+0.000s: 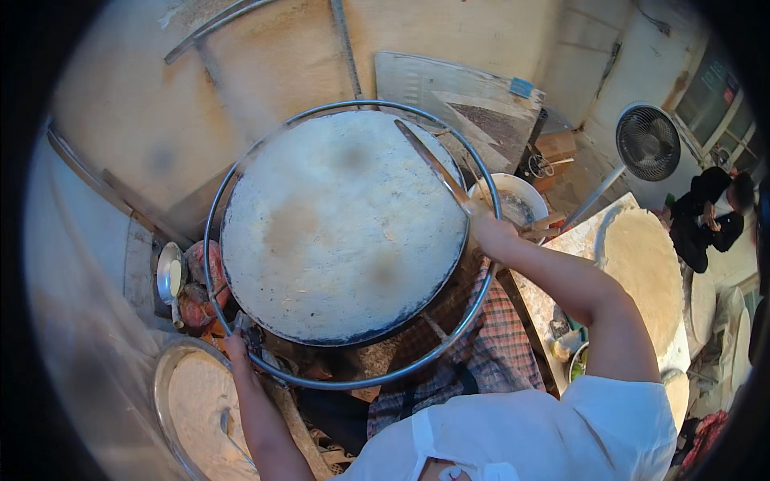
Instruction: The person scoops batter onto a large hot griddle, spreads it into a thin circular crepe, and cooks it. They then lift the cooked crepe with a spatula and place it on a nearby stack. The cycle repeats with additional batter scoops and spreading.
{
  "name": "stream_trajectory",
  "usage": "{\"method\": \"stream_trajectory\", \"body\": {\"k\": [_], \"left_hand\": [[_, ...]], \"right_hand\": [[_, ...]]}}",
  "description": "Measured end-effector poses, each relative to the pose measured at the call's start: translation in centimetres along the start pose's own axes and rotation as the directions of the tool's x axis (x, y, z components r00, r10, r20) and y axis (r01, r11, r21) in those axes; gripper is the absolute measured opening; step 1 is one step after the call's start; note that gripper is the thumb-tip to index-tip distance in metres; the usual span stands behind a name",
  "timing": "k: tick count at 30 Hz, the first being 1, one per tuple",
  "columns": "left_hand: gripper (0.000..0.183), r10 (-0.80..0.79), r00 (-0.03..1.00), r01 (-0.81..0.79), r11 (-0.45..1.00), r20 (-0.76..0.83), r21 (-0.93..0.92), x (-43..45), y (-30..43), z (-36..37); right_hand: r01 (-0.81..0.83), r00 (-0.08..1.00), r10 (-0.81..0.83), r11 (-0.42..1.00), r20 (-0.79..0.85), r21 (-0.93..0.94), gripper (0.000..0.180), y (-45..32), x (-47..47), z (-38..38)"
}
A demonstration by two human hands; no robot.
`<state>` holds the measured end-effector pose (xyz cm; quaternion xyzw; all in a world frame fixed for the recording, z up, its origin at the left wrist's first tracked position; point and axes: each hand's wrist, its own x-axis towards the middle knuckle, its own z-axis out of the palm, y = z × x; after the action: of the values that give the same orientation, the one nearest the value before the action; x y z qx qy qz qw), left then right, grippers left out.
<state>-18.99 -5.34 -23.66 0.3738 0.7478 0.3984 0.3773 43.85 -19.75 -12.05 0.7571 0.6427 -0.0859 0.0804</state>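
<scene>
A large round griddle [349,240] lies before me, its top coated with a thin pale layer of what looks like batter. Around it runs a tubular metal ring [206,252], set a little apart from the griddle's edge. My right hand [494,234] grips a long flat spatula [430,159] at the right side. Its blade reaches up and left over the far right part of the griddle. At the lower left, my left hand [236,347] is at the metal ring, beside a small grey part; its fingers are partly hidden, so its hold is unclear.
Left stand a large basin of pale batter [198,391] with a ladle and a small metal bowl [171,273]. Right are a white bucket [532,192], a fan [648,143] and a table with stacked round flatbreads [640,276]. A person [707,216] sits far right.
</scene>
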Motion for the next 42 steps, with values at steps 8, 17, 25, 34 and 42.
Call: {"method": "stream_trajectory", "body": {"k": [8, 17, 25, 34, 42], "left_hand": [[0.021, -0.082, 0.996, 0.075, 0.972, -0.024, -0.222, -0.1, -4.3, 0.5], [0.036, -0.144, 0.927, 0.267, 0.903, 0.348, -0.337, -32.2, -2.3, 9.8], [0.030, -0.246, 0.820, 0.145, 0.963, 0.517, 0.229, -33.6, -3.0, 8.0], [0.026, -0.216, 0.815, 0.108, 0.968, 0.537, 0.226, -33.1, -5.1, 6.4], [0.020, -0.239, 0.788, 0.094, 0.958, 0.567, 0.272, -34.4, -4.7, 7.5]], "right_hand": [[-0.381, 0.923, 0.323, 0.840, 0.208, 0.385, 0.029, 0.8, -12.3, 6.4], [-0.494, 0.808, 0.580, 0.571, 0.103, 0.656, 0.053, 6.0, -20.6, 13.8], [-0.293, 0.927, 0.342, 0.400, 0.155, 0.868, 0.045, 13.0, -14.1, 4.8], [-0.584, 0.795, 0.607, 0.759, 0.011, 0.287, 0.028, 15.4, -3.9, 9.8], [-0.487, 0.869, 0.472, 0.764, 0.148, 0.423, 0.027, 12.9, -3.7, 13.6]]}}
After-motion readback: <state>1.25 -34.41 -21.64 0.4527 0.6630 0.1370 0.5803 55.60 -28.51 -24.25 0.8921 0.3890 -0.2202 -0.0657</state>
